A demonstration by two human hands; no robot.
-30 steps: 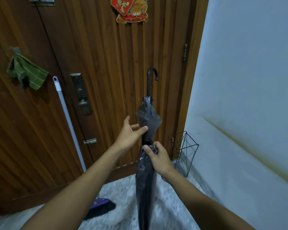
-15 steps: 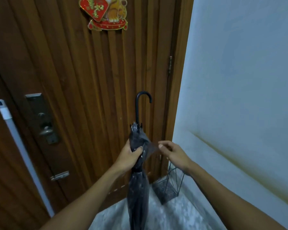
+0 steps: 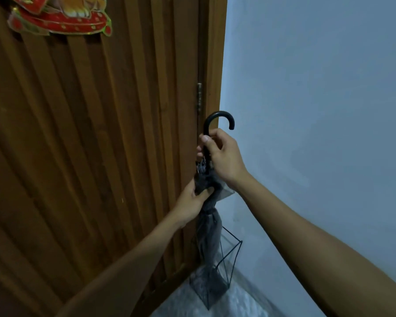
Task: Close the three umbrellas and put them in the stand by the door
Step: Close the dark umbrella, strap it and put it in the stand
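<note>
The right hand (image 3: pixel 222 156) has left the canopy and gone up to the shaft just under the hooked handle (image 3: pixel 218 118), fingers curled round it; the left hand (image 3: pixel 193 197) keeps pinching the gathered fabric below. The black umbrella (image 3: pixel 209 227) is furled and stands nearly upright, hook up, tip down, its lower end already inside the black wire stand (image 3: pixel 234 255) in the floor corner between door (image 3: pixel 89 133) and wall (image 3: pixel 318 110). I'd say it is mid-placement: next, lower it fully and let go with both grips.
</note>
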